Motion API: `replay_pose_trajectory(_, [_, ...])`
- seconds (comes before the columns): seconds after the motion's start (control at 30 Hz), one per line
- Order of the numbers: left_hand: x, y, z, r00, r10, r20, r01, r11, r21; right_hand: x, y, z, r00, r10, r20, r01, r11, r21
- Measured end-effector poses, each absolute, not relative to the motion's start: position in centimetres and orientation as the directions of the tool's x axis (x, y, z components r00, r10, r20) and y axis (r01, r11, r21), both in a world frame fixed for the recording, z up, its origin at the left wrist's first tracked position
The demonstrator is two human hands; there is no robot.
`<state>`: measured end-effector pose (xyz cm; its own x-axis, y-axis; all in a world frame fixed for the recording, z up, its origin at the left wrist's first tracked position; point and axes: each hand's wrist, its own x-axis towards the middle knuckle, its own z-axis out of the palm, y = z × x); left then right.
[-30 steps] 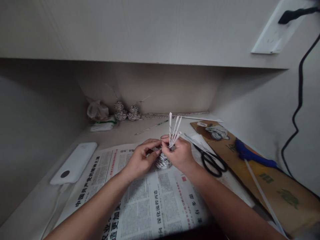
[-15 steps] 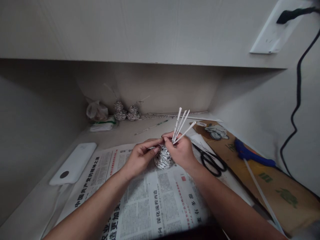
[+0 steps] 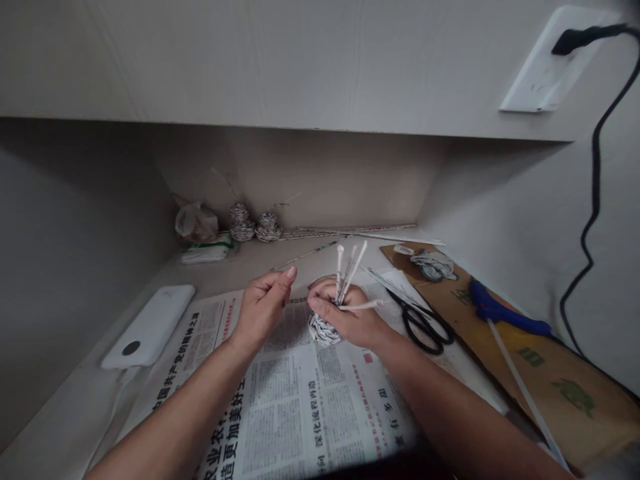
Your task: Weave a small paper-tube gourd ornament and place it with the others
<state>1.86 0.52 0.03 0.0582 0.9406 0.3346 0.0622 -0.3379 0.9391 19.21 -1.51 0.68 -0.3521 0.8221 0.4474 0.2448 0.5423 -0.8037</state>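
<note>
My right hand (image 3: 350, 313) is closed around the upper part of a small woven paper gourd (image 3: 325, 331). Its rounded base shows below my fingers, over the newspaper (image 3: 290, 400). Several rolled paper sticks (image 3: 351, 270) poke up past my hand, and one leans out to the right. To the left, apart from the gourd, my left hand (image 3: 264, 301) is raised with its fingers curled and the thumb pressed on top. Whatever lies in that pinch, if anything, is hidden.
Black-handled scissors (image 3: 425, 325) lie right of my right hand. Beyond them, cardboard (image 3: 530, 353) carries a blue glue gun (image 3: 505, 310) and crumpled paper (image 3: 434, 265). A white power bank (image 3: 150, 327) rests at left. Two woven gourds (image 3: 255, 225) and a plastic bag (image 3: 196, 222) stand at the back.
My left hand has moved left and up, away from the gourd. My right hand has closed further over the gourd, and the paper sticks have shifted lower and left.
</note>
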Motion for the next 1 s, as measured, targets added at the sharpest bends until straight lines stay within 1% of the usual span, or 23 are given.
replay_pose_trajectory(0.13, [2.1,0.5,0.0,0.085,0.908,0.409,0.021,-0.412,0.911,19.3,-1.6,0.6,-0.394,0.868,0.302,0.221,0.408,-0.886])
replay_pose_trajectory(0.2, [2.3,0.3,0.1,0.097,0.901,0.422,-0.010,-0.423,0.906,19.3,-1.4,0.2,-0.385,0.881,0.277,0.172,0.363,-0.916])
replay_pose_trajectory(0.33, [2.4,-0.1,0.5,0.072,0.932,0.355,0.034,-0.358,0.933,19.1,-0.7,-0.6,-0.333,0.887,0.318,0.094,0.367,-0.925])
replay_pose_trajectory(0.43, [2.6,-0.3,0.3,0.186,0.912,0.366,0.036,-0.378,0.925,18.8,-0.4,-1.3,-0.281,0.901,0.329,0.037,0.353,-0.935])
replay_pose_trajectory(0.5, [2.9,-0.4,0.1,0.262,0.896,0.359,0.016,-0.376,0.926,18.6,-0.2,-1.7,-0.255,0.916,0.311,0.024,0.327,-0.945])
replay_pose_trajectory(0.6, [3.1,-0.3,-0.3,0.278,0.901,0.334,-0.023,-0.342,0.940,18.2,-0.2,-2.3,-0.266,0.917,0.298,0.045,0.320,-0.946])
replay_pose_trajectory(0.73, [3.1,-0.3,-0.5,0.247,0.912,0.327,-0.044,-0.326,0.944,17.7,-0.4,-2.0,-0.303,0.885,0.354,0.118,0.403,-0.908])
replay_pose_trajectory(0.83, [3.0,-0.4,-0.4,0.242,0.918,0.313,-0.066,-0.307,0.950,17.7,-0.8,-1.3,-0.334,0.864,0.376,0.137,0.439,-0.888])
replay_pose_trajectory(0.93, [3.0,-0.2,-0.5,0.251,0.917,0.312,-0.109,-0.293,0.950,17.9,-1.2,-0.7,-0.315,0.876,0.364,0.120,0.418,-0.901])
replay_pose_trajectory(1.0, [3.0,0.0,-0.6,0.225,0.917,0.329,-0.119,-0.309,0.944,18.2,-1.3,-0.3,-0.260,0.898,0.355,0.126,0.396,-0.910])
